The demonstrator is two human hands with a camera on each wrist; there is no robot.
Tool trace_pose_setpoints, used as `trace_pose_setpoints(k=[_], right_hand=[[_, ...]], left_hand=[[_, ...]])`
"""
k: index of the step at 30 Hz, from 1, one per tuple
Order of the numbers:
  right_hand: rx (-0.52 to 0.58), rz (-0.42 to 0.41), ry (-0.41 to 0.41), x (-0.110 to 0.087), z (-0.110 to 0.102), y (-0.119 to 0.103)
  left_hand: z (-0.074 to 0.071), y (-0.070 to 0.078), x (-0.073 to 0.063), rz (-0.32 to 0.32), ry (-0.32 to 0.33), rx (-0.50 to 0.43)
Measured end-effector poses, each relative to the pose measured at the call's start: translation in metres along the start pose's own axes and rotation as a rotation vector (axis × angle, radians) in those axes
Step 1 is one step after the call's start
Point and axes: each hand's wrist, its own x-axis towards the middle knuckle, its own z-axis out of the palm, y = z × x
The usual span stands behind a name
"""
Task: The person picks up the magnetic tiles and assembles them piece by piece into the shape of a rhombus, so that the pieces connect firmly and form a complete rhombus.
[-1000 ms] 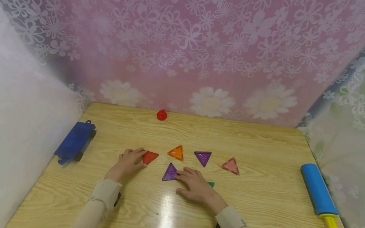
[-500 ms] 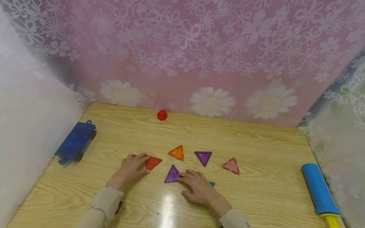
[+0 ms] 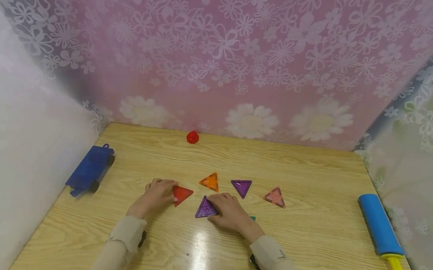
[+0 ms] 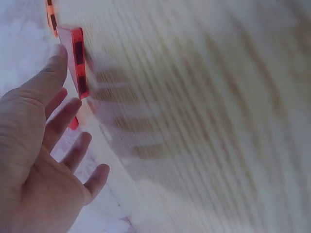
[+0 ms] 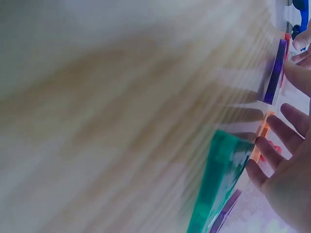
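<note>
Left hand [image 3: 156,194]: you hold the red triangle [image 3: 182,196].
Right hand [image 3: 232,212]: apparently pinching the nearer purple triangle [image 3: 204,209].
Green tile [image 5: 216,174]: beside your right hand.

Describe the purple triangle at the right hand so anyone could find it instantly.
On the wooden table, look between the left hand and the right hand. In the head view, the purple triangle lies there, just right of the red triangle. Unlike the other purple triangle, farther back and untouched, this one has the right hand's fingers on it.
</note>
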Motion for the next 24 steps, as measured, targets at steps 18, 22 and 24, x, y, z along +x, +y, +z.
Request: trace_pose_setpoints(k=[18,22,24], right_hand=[[0.019,0.053,-0.028,0.021,0.006,0.001],[0.047,0.061,-0.006,0.02,0.006,0.0],[0.072,0.068,0.012,0.019,0.006,-0.002]], left_hand=[[-0.004,-0.001,0.015,0.033,-0.068,-0.01],[-0.003,-0.002,0.016,0.03,-0.067,-0.014],[-0.002,-0.002,0.016,0.027,-0.062,-0.024]])
